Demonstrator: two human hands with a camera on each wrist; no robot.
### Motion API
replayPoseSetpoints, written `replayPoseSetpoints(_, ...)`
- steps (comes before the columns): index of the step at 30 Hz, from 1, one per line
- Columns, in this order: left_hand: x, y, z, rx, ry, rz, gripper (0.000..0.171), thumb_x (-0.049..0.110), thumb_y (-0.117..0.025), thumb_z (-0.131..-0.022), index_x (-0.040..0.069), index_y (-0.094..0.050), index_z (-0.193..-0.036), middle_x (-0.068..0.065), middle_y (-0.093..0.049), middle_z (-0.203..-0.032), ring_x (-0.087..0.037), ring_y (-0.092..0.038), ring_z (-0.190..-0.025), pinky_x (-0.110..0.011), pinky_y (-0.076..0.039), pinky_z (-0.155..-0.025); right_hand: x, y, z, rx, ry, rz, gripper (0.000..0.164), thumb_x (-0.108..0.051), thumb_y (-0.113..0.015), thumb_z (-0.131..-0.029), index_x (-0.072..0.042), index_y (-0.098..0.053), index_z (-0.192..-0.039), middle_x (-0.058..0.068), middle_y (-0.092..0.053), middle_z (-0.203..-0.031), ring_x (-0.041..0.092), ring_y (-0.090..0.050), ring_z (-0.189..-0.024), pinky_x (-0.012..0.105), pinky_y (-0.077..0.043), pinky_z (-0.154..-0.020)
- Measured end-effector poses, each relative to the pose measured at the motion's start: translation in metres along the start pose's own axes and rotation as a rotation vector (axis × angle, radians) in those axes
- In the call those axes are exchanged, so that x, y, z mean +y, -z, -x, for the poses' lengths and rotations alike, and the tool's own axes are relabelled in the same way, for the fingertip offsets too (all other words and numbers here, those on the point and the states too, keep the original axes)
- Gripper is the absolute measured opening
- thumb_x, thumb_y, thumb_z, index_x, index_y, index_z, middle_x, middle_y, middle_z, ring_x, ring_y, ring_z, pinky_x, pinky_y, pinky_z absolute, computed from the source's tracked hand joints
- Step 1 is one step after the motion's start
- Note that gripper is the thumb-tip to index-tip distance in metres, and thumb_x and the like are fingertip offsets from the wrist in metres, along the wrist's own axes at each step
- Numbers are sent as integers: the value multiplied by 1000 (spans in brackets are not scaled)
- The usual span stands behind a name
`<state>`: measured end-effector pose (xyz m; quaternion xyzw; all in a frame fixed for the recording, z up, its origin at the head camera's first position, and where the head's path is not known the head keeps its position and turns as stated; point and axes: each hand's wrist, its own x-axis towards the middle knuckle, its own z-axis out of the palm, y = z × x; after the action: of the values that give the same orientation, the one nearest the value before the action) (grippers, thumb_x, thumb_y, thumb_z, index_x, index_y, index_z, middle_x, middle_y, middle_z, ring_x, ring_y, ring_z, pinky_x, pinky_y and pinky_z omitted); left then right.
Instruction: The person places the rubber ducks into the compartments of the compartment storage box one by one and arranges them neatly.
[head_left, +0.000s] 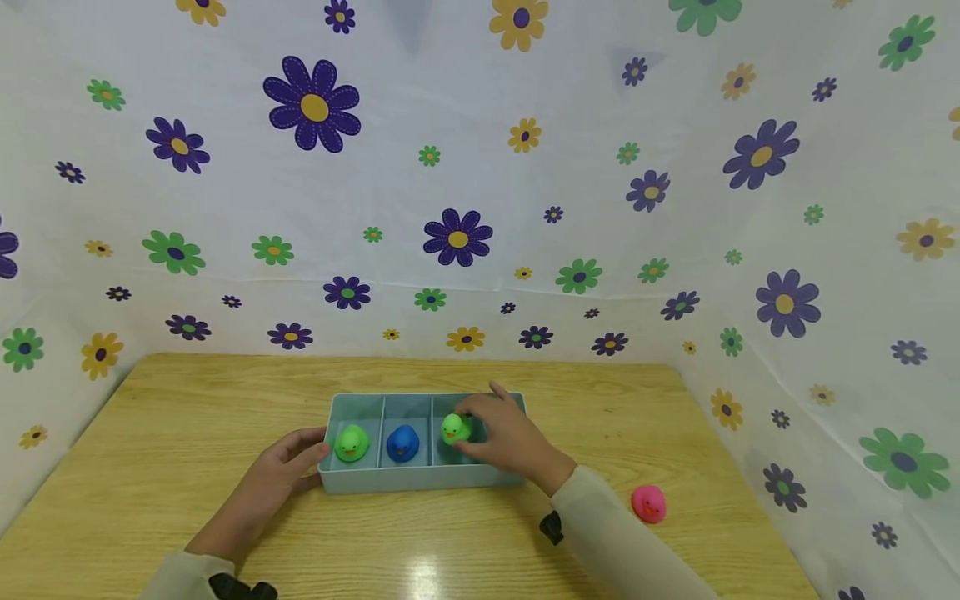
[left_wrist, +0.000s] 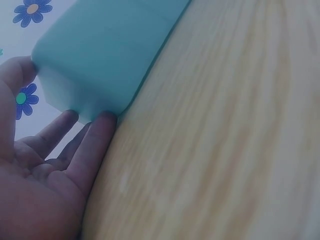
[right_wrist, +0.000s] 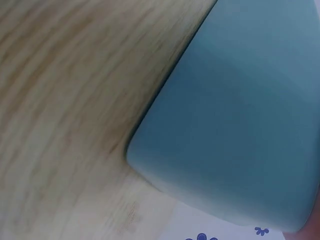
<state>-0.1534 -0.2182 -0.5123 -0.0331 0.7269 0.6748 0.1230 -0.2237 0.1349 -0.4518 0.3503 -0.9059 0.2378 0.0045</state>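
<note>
A light blue-grey tray with three compartments lies on the wooden table. My left hand holds its left end, thumb at the rim; in the left wrist view the fingers touch the end wall. A green rubber duck sits in the left compartment, a blue rubber duck in the middle one. Over the right compartment my right hand pinches another green rubber duck between thumb and fingers. The right wrist view shows mostly the tray's outer wall, with that duck hidden.
A pink rubber duck rests on the table to the right of the tray, beside my right forearm. White cloth printed with flowers hangs behind the table and along its sides.
</note>
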Motion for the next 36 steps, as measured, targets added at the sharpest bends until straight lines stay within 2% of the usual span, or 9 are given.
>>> replayPoseSetpoints(10, -1, -1, 0, 8, 0, -6, 66, 41, -58, -107, 1, -38, -156, -20, -37, -161, -38, -41, -146, -36, -57, -102, -3, -4, -11, -135, -51, 183, 33, -33, -80, -93, -16, -72, -119, -5, -73, -122, 14, -65, -119, 53, -20, -128)
replayPoseSetpoints(17, -1, -1, -1, 2, -2, -6, 68, 42, -59, -106, 1, -39, -155, -20, -38, -161, -39, -41, -146, -37, -57, -102, -10, -2, -16, -185, -77, 211, 7, -23, -77, -94, -20, -76, -100, -10, -74, -103, 14, -65, -110, 56, -19, -127)
replayPoseSetpoints(24, -2, 0, -1, 0, 4, 1, 68, 44, -59, -105, 2, -39, -155, -18, -39, -160, -37, -41, -145, -38, -56, -103, -11, -4, -21, -237, -74, 307, 11, -24, -76, -95, -22, -78, -105, -9, -74, -108, 15, -63, -117, 56, -21, -126)
replayPoseSetpoints(32, -3, 0, -1, 2, -7, -5, 67, 43, -58, -106, 1, -39, -155, -19, -39, -160, -36, -42, -145, -37, -56, -103, -4, -4, -21, -227, -41, 268, 11, -19, -71, -95, -21, -78, -103, -11, -73, -100, 13, -63, -107, 57, -23, -126)
replayPoseSetpoints(36, -3, 0, 0, 0, -9, -3, 66, 42, -57, -107, 0, -39, -155, -20, -38, -160, -38, -41, -146, -38, -56, -103, 0, -1, -17, -197, 12, 229, 14, -21, -71, -92, -20, -77, -105, -11, -72, -99, 13, -61, -110, 63, -10, -127)
